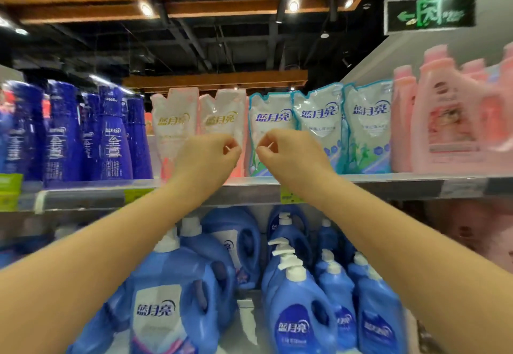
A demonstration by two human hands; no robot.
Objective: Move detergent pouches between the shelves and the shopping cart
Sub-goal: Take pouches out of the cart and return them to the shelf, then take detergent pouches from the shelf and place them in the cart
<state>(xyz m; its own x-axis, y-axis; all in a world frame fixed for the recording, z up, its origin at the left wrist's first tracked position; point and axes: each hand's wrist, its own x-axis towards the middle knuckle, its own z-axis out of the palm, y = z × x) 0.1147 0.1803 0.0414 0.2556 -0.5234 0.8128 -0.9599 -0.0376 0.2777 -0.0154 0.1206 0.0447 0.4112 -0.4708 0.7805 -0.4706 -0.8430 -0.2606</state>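
Since the pouches stand upright in a tight row along the upper shelf [249,190], we reach in with both arms at once. Our left hand [211,156] has its fingers curled at the lower right edge of a pink pouch [222,116]. Our right hand [288,154] is curled the same way at the left edge of the blue pouch [270,120] beside it. Whether either hand already pinches the film or only touches it, we cannot tell. We judge the side seams are chosen because they give soft bags a firm place to hold. Neighbours crowd both sides, with dark blue bottles [111,137] further left and pink jugs [444,126] further right, so the free way out is toward us, over the shelf lip. No cart is in view.
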